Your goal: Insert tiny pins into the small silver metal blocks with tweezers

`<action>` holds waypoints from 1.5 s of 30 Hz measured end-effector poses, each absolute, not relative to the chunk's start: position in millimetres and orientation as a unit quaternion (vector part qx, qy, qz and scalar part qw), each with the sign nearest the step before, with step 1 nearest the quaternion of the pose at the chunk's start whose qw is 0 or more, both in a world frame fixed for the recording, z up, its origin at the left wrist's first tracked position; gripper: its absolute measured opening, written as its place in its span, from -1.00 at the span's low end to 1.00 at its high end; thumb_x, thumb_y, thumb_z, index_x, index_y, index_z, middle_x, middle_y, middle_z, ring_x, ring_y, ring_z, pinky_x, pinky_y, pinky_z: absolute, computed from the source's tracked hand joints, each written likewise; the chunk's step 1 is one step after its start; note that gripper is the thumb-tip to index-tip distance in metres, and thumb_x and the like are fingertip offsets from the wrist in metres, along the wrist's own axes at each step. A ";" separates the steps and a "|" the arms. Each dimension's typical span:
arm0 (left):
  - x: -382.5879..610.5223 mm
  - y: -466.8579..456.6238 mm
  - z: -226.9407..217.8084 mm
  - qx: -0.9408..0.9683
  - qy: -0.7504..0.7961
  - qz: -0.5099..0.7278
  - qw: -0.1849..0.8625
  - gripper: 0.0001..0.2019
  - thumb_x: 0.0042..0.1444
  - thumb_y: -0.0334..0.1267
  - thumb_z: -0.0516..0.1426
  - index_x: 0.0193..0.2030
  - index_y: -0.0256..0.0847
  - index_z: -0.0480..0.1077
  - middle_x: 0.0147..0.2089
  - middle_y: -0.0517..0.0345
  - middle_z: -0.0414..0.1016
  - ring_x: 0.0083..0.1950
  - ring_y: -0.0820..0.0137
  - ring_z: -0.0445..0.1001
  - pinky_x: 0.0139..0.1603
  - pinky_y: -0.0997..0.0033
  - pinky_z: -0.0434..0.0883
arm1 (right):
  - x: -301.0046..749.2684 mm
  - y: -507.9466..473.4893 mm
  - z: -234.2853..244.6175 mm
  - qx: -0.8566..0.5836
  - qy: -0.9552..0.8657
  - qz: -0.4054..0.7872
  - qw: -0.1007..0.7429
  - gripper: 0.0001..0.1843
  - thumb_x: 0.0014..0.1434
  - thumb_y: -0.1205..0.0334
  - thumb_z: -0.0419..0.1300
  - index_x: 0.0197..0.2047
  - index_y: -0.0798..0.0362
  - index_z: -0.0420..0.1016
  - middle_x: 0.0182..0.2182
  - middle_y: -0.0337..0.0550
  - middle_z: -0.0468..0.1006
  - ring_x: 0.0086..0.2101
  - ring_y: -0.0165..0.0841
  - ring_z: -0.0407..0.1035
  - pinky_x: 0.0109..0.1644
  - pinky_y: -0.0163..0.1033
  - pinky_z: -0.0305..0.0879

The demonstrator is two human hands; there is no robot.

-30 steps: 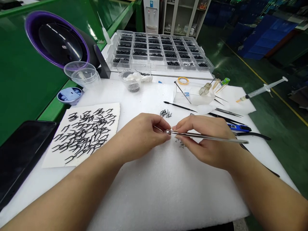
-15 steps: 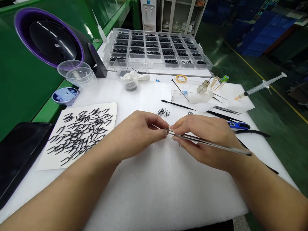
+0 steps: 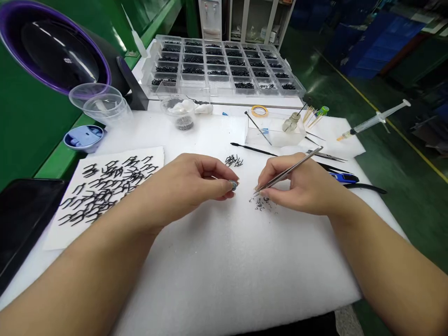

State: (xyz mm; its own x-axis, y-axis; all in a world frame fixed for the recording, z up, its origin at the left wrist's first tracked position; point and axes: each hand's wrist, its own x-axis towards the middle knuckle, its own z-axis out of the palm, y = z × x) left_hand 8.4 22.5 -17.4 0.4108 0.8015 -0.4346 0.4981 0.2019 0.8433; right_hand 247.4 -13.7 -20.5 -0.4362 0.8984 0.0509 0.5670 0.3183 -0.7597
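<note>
Between its thumb and fingers, my left hand (image 3: 196, 179) pinches a small bluish-grey piece (image 3: 234, 185), mostly covered by the fingertips. My right hand (image 3: 297, 184) grips metal tweezers (image 3: 289, 170), their tips pointing down and left. Those tips are at the edge of a scatter of tiny dark bits (image 3: 262, 203) on the white foam surface (image 3: 224, 275). A little pile of black forked pieces (image 3: 234, 161) lies just beyond my hands. To the left, a white card (image 3: 147, 179) carries many black forked pieces in loose rows.
A clear compartment box (image 3: 224, 88) full of black parts stands at the back. A purple-rimmed machine (image 3: 63, 51) and clear cups (image 3: 105, 109) are at the left. Right of centre are yellow tape (image 3: 259, 111), a glass bottle (image 3: 291, 123), a blue-handled cutter (image 3: 345, 178) and a syringe (image 3: 374, 120).
My hands have moved apart. The tweezers, earlier lying back along my right hand near the left fingertips, now point down at the tiny bits, which have come into view. The camera view has shifted slightly.
</note>
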 end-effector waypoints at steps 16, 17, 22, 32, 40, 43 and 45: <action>8.7 20.6 -20.1 0.634 0.506 0.125 0.571 -0.83 0.05 -0.12 0.30 -0.20 0.00 0.60 -0.25 0.19 0.66 -0.11 0.21 0.62 0.00 0.19 0.50 | 245.7 -14.7 -19.4 -0.466 -0.790 0.327 0.228 -0.86 0.03 0.48 0.28 -0.37 0.05 0.55 -0.41 -0.26 0.65 -0.35 -0.37 0.54 -0.28 -0.29 0.44; 9.1 20.6 -19.9 0.635 0.506 0.125 0.570 -0.83 0.05 -0.12 0.30 -0.21 -0.01 0.60 -0.25 0.19 0.66 -0.11 0.21 0.62 -0.01 0.19 0.50 | 245.8 -14.8 -19.4 -0.466 -0.789 0.328 0.228 -0.86 0.03 0.48 0.28 -0.37 0.04 0.54 -0.40 -0.26 0.65 -0.35 -0.36 0.54 -0.28 -0.28 0.44; 10.7 20.2 -19.4 0.636 0.509 0.120 0.568 -0.83 0.04 -0.10 0.31 -0.20 0.01 0.60 -0.25 0.21 0.66 -0.13 0.24 0.62 -0.06 0.23 0.49 | 245.0 -15.0 -18.7 -0.478 -0.782 0.329 0.227 -0.87 0.02 0.46 0.29 -0.38 0.04 0.52 -0.41 -0.26 0.65 -0.36 -0.36 0.54 -0.29 -0.28 0.45; 10.5 20.4 -21.7 0.652 0.524 0.102 0.538 -0.75 0.00 -0.02 0.34 -0.18 0.02 0.58 -0.39 0.25 0.61 -0.31 0.31 0.56 -0.37 0.40 0.36 | 244.7 -14.7 -19.5 -0.466 -0.790 0.324 0.231 -0.85 0.02 0.48 0.28 -0.38 0.03 0.54 -0.41 -0.25 0.65 -0.35 -0.35 0.55 -0.28 -0.28 0.45; 16.3 18.6 -21.8 0.658 0.553 0.105 0.499 -0.70 0.00 0.04 0.32 -0.11 0.10 0.59 -0.33 0.31 0.64 -0.30 0.36 0.54 -0.33 0.39 0.37 | 246.0 -18.2 -19.8 -0.488 -0.759 0.331 0.276 -0.87 0.07 0.42 0.32 -0.35 -0.01 0.56 -0.38 -0.26 0.66 -0.32 -0.32 0.57 -0.24 -0.23 0.54; 18.5 15.4 -20.4 0.659 0.563 0.103 0.488 -0.71 0.01 0.08 0.30 -0.12 0.13 0.58 -0.38 0.34 0.63 -0.38 0.40 0.49 -0.43 0.41 0.29 | 239.9 -25.6 -19.1 -0.503 -0.725 0.322 0.344 -0.88 0.10 0.37 0.34 -0.34 -0.06 0.54 -0.33 -0.23 0.67 -0.28 -0.26 0.58 -0.19 -0.14 0.57; 20.7 12.6 -19.3 0.656 0.556 0.110 0.499 -0.74 0.03 0.05 0.29 -0.14 0.12 0.57 -0.39 0.37 0.63 -0.40 0.41 0.48 -0.44 0.42 0.30 | 233.1 -31.0 -19.0 -0.507 -0.707 0.311 0.382 -0.87 0.13 0.36 0.34 -0.34 -0.07 0.52 -0.34 -0.21 0.66 -0.28 -0.24 0.57 -0.20 -0.11 0.57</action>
State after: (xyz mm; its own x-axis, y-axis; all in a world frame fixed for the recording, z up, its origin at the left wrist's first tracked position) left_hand 20.7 12.6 -19.3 0.3575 0.8390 -0.4103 0.6196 0.1156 0.7763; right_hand 233.1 -31.0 -19.0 -0.1939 0.9549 0.2248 0.4788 0.2921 -0.8279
